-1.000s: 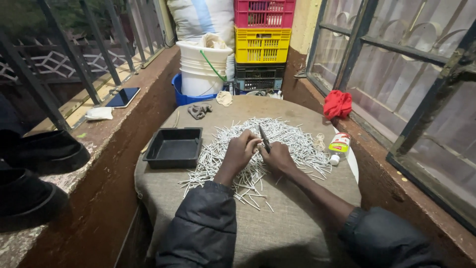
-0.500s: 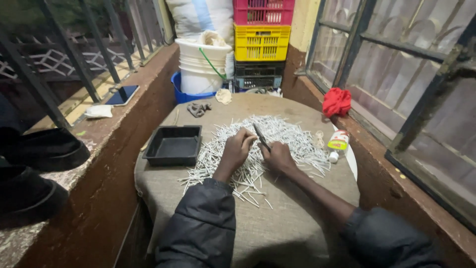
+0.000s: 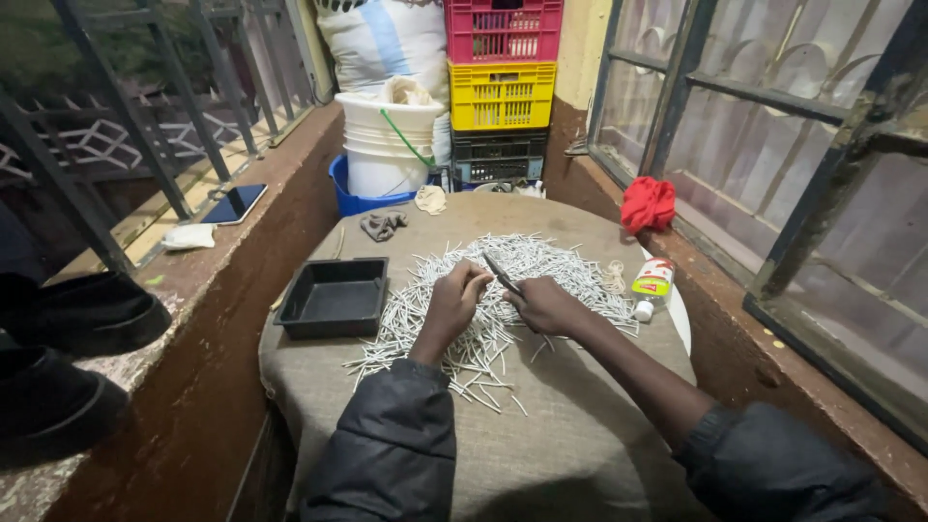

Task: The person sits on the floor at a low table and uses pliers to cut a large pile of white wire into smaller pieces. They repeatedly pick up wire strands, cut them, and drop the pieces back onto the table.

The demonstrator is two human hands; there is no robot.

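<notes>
Sticks (image 3: 503,285), thin and white, heaped mid-tabletop (image 3: 580,435); left hand (image 3: 454,304) pinching one, right hand (image 3: 543,304) clenched on dark tool (image 3: 503,274), apparently mid-trim, next needing steady aim near tray (image 3: 333,295).

A black tray (image 3: 331,296) sits at nine o'clock on the cloth-covered table (image 3: 570,435). A grey rag (image 3: 383,224) lies at eleven o'clock, with a pale scrap (image 3: 430,199) just beside the far edge at twelve. A glue bottle (image 3: 652,283) lies on its side at three o'clock. Beyond the table at twelve stand white buckets (image 3: 387,145) in a blue tub (image 3: 350,193), and stacked crates (image 3: 501,87), red over yellow over black. A red cloth (image 3: 648,203) rests on the sill at two o'clock. On the ledge at ten lie a phone (image 3: 234,203) and a tissue (image 3: 188,236); black shoes (image 3: 68,358) sit at eight.
</notes>
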